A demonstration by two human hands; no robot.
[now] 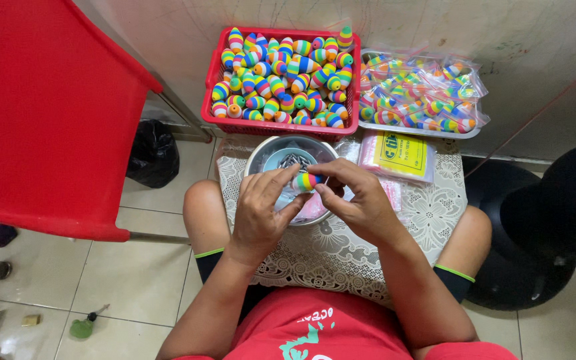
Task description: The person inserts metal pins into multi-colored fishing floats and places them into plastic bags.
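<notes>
a: seated worker, both hands over a lace-covered board on the lap. what's in them?

b: one striped float (pixel 307 181), egg-shaped, banded green, yellow, pink and blue. it sits between the two hands, just above the rim of a steel bowl (pixel 261 151).

a: and the grip on each side?

b: left hand (pixel 261 213) has thumb and fingers closed on the float's left end. right hand (pixel 361 200) pinches the right end, fingertips curled in. neither is spread.

a: how will it handle?

b: judging by look, light and foam-like, a little soft under pressure, matt rather than slippery. not fragile, but small enough to pop out of a loose pinch. the tapered ends are where the fingers sit now; the fat middle looks the safer place to hold.

a: what's in the bowl?

b: small metal bits, too small to tell apart.

a: surroundings?

b: a red basket (pixel 211 107) heaped with the same floats stands beyond the bowl against the wall. right of it, a tray (pixel 428 132) of floats packed in clear bags. a stack of flat bags (pixel 398 157) with a yellow label lies near the right hand. a red chair (pixel 41 120) to the left, a black stool (pixel 501 193) to the right, tiled floor (pixel 148 267) below.
</notes>
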